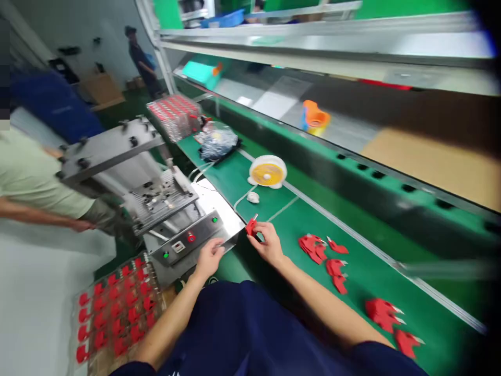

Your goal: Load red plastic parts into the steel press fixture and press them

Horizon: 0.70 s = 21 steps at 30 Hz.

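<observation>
A green bench (pixel 352 282) runs past a grey press (pixel 156 198), a tray (pixel 156 308) of red parts at its foot, loose red pieces (pixel 313 246) lying to the right. The left hand (pixel 209 258) rests loosely curled on the press's front panel, gripping nothing. The right hand (pixel 269 245) pinches one red part (pixel 251 226) just beside the press's plate, where a light, level fingertip hold looks surest.

Person (pixel 27 177) cut by left edge; tray (pixel 73 334) cut by bottom edge; shelf (pixel 313 47) blurred; red piece (pixel 251 226) half-hidden in right hand (pixel 270 244).
</observation>
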Available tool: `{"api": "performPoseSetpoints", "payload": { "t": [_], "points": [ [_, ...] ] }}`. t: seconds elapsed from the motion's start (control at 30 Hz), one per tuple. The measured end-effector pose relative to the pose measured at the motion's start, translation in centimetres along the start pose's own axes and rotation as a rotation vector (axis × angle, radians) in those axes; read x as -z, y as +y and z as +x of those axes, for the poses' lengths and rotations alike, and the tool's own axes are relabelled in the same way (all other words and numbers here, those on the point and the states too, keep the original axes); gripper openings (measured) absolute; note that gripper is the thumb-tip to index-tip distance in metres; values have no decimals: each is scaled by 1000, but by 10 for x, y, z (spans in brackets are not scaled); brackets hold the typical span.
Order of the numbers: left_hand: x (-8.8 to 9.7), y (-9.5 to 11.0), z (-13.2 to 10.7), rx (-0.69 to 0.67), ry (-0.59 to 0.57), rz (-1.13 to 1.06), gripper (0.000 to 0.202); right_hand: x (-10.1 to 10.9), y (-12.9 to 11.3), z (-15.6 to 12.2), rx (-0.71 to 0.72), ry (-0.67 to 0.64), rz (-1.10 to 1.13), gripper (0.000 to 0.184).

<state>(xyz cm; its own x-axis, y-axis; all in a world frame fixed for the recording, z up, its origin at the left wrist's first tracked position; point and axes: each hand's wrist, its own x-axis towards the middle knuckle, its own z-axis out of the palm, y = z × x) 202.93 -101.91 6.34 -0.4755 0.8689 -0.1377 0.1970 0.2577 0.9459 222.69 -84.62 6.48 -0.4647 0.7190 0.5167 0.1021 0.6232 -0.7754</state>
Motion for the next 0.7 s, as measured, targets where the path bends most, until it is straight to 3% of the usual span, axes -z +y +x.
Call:
{"api": "performPoseSetpoints", "payload": {
  "t": [0.07, 0.17, 0.3, 0.43, 0.53, 0.63, 0.7],
  "points": [
    [12, 15, -7, -54, -38, -137, 45, -48, -32, -2, -145, -43, 273, 26],
    [39, 26, -18, -146, 23, -298, 55, -108, -72, -5, -304, -130, 573, 35],
    [82, 23, -31, -114, 174, -394, 59, -160, -104, -3, -280, -221, 708, 31],
    [114, 19, -36, -138, 329, -291, 43, -187, -120, 8, -142, -269, 677, 21],
    [136, 26, -29, -185, 429, -153, 34, -198, -126, 24, -2, -327, 623, 29],
    [165, 41, -12, -325, 543, 159, 28, -205, -124, 43, 57, -388, 633, 34],
    [186, 49, 4, -436, 601, 437, 26, -206, -117, 54, -5, -429, 680, 30]
  ]
}}
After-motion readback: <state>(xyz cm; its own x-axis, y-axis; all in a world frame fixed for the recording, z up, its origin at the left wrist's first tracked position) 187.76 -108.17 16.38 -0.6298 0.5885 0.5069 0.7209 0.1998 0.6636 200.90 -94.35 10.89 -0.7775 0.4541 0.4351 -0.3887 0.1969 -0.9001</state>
